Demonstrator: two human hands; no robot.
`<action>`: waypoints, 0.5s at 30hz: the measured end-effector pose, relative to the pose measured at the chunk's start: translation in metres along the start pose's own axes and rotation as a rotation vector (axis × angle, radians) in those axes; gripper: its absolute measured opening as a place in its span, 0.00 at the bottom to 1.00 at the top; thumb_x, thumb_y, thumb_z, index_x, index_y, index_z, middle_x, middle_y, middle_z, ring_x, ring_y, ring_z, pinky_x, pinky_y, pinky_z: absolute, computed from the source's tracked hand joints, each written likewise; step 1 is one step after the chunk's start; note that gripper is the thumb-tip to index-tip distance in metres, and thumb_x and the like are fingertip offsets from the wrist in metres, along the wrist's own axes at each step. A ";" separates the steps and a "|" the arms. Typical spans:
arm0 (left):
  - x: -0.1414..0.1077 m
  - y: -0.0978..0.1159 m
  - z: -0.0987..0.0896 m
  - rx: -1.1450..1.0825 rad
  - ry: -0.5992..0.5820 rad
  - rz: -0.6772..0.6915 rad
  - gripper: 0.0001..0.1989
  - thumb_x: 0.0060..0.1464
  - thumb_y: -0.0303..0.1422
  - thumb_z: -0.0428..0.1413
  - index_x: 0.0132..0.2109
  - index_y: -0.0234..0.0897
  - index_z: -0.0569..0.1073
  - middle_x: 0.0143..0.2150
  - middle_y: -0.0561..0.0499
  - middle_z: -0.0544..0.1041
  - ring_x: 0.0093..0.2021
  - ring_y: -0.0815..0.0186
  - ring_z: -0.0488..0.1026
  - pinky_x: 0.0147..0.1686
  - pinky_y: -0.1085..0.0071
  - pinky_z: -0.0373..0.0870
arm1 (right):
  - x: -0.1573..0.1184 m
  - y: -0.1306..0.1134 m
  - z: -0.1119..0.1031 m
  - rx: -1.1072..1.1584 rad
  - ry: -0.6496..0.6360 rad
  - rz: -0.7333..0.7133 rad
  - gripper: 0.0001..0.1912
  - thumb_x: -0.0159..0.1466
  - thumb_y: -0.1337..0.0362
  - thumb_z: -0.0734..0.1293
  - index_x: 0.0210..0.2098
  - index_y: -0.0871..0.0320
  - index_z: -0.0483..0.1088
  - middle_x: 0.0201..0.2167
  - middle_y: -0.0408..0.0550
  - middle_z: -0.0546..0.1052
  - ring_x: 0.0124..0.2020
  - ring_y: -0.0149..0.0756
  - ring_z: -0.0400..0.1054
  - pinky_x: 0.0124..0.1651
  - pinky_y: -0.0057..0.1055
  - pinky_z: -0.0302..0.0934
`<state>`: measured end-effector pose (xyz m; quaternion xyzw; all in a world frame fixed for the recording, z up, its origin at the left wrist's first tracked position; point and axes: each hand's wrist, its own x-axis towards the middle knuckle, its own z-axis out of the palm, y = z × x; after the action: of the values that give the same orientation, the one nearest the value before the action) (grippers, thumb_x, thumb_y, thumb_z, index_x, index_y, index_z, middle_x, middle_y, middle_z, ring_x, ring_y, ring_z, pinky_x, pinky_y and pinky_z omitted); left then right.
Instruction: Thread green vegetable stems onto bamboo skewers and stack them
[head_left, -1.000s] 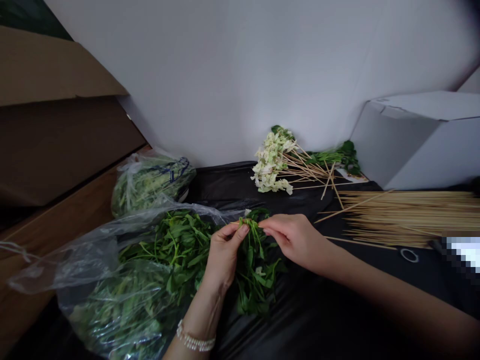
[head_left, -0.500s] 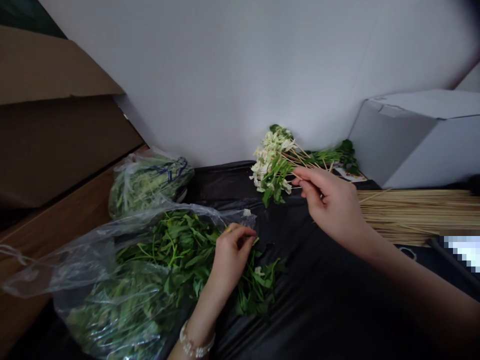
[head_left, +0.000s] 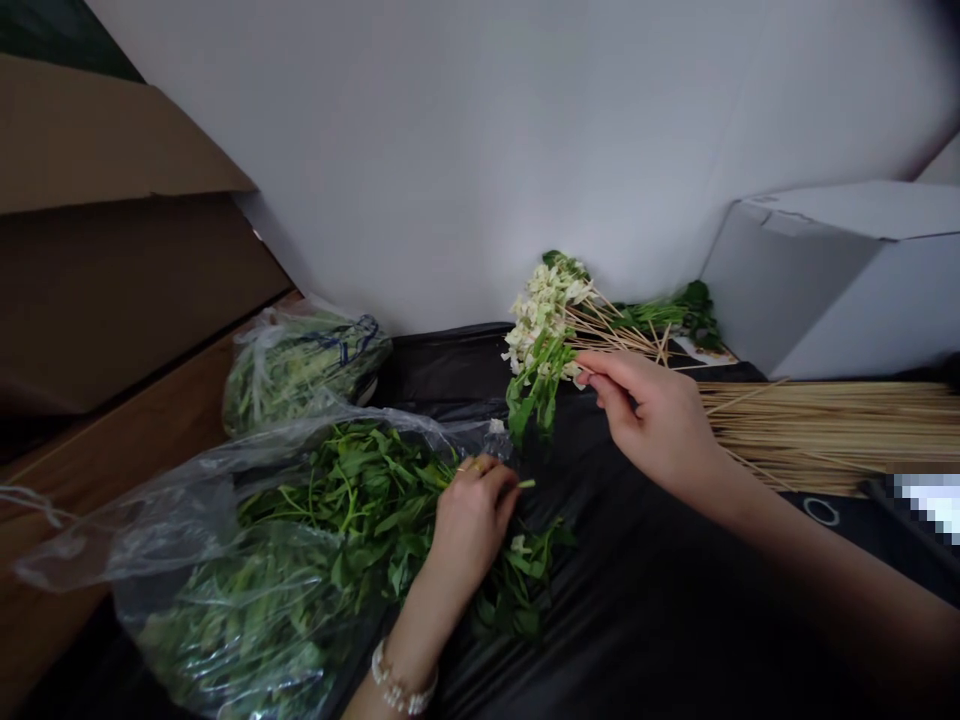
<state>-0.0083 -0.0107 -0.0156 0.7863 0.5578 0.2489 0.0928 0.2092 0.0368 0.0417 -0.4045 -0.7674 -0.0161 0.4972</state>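
Observation:
My right hand is closed in a pinch on a thin wooden skewer, with leafy greens at its tip. Those leaves hang beside a pile of skewers whose ends carry pale, whitish-green leaves. My left hand, with a ring and a beaded bracelet, is closed on a leafy green stem; its cut pale end sticks out past the fingers. Under and behind that hand lie loose dark-green leaves in an opened clear plastic bag.
Another bag of greens stands behind. Bare bamboo skewers lie at right, below a white box. More greens rest by the wall. A cardboard box is at left. Black plastic sheeting covers the surface.
My right hand has moved slightly left and down, and its skewered leaves now hang lower. My left hand has shifted slightly right, with the stem end now showing past its fingers.

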 end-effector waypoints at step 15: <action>0.012 -0.007 -0.016 -1.389 0.478 -0.506 0.16 0.41 0.33 0.69 0.40 0.37 0.81 0.39 0.48 0.83 0.35 0.70 0.78 0.35 0.78 0.73 | -0.009 -0.017 0.002 0.191 -0.379 -0.040 0.17 0.65 0.74 0.61 0.48 0.57 0.75 0.37 0.46 0.80 0.37 0.32 0.74 0.40 0.29 0.66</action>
<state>-0.0189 0.0009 -0.0012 0.3217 0.4413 0.6756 0.4953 0.1981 0.0208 0.0398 -0.3359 -0.8532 0.1231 0.3796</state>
